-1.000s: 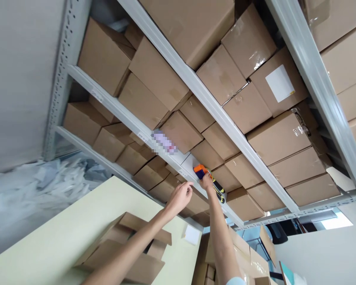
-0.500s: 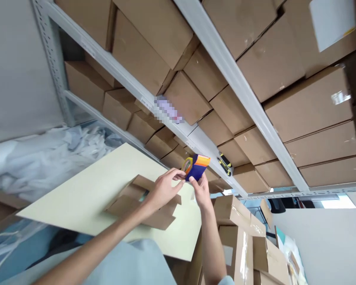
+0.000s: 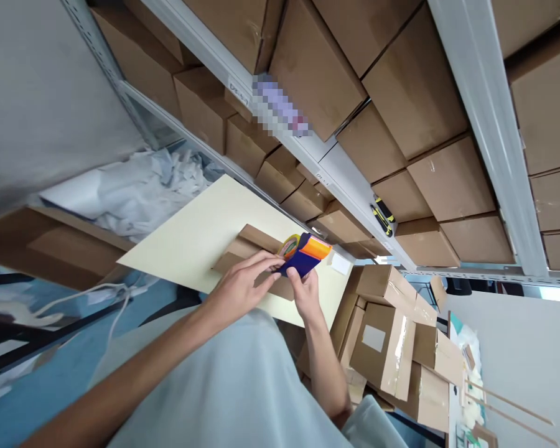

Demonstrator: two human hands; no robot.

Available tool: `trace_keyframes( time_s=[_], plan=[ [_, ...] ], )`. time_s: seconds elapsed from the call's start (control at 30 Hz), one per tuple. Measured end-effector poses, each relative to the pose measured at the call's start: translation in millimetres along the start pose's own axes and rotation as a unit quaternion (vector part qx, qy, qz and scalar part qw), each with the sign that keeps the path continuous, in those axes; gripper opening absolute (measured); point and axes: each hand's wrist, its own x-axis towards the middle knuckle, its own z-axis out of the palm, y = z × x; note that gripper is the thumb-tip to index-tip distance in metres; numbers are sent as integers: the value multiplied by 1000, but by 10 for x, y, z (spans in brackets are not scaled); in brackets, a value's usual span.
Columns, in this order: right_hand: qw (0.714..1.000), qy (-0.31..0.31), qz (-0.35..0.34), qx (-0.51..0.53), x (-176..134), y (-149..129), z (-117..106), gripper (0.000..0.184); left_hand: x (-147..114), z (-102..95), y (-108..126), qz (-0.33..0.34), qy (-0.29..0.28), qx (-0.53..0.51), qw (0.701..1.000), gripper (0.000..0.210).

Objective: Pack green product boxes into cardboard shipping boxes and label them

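A tape dispenser (image 3: 303, 258), dark blue and orange with a yellow roll in it, is held above a pale board (image 3: 177, 252). My right hand (image 3: 307, 297) grips its lower side, thumb across the blue face. On the roll's side, my left hand (image 3: 242, 281) has its thumb and fingers closed at the dispenser's edge; whether a tape end is between them cannot be made out. Below the hands lies a small brown cardboard box (image 3: 256, 236) on the board, partly covered by my left hand and the dispenser.
A metal shelf (image 3: 280, 118) full of cardboard boxes stands beyond the board, with two yellow-and-black cutters (image 3: 382, 218) on its ledge. Stacked cartons (image 3: 378, 342) rise at the right. White crumpled material (image 3: 168, 186) and an open carton (image 3: 51, 249) lie at the left.
The view has shifted, so the shelf appears higher and further right. Both hands stay at the tape dispenser, now lower over the cardboard box in view.
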Motion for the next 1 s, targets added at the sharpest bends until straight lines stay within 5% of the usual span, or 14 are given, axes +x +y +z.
trace_keyframes(
  time_s=[0.17,0.3,0.7,1.0],
  plan=[
    [999,-41,-10,-18,-134,-54,-7,54,50,-336,239,-15,79,16,997,41],
    [991,-79,-43,-100,-200,-142,-138,45,119,-519,478,41,66,41,996,38],
    [922,-125,-217,-297,-280,-179,-399,8,87,-610,469,70,-35,34,996,30],
    [897,-194,-191,-349,-455,-128,-413,10,-202,-666,499,34,-38,33,998,29]
  ],
)
